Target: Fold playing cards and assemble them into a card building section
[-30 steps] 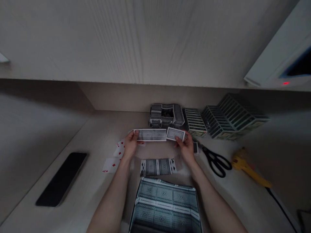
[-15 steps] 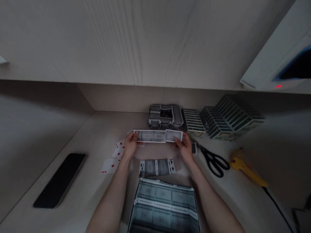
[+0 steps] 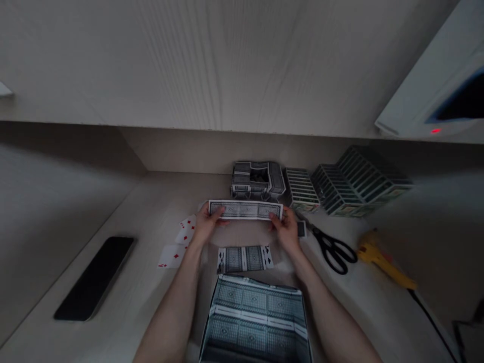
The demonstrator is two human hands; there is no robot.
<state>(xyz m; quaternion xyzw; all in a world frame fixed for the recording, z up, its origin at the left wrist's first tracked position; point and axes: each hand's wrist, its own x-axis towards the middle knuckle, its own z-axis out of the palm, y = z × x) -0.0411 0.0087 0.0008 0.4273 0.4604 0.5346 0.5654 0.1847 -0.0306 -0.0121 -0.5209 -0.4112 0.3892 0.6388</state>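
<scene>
One long strip of joined patterned-back playing cards (image 3: pixel 245 209): my left hand (image 3: pixel 206 228) and right hand (image 3: pixel 286 231) pinch its ends, fingers closed. One black scissors (image 3: pixel 333 248) near the worktop's right edge.

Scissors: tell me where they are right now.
In the head view, the black-handled scissors lie flat on the desk, just right of the right hand, between it and the yellow glue gun, in front of the stacked card boxes.

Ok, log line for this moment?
left hand: holds card strip left end | right hand: holds right end | scissors: on desk, untouched
</scene>
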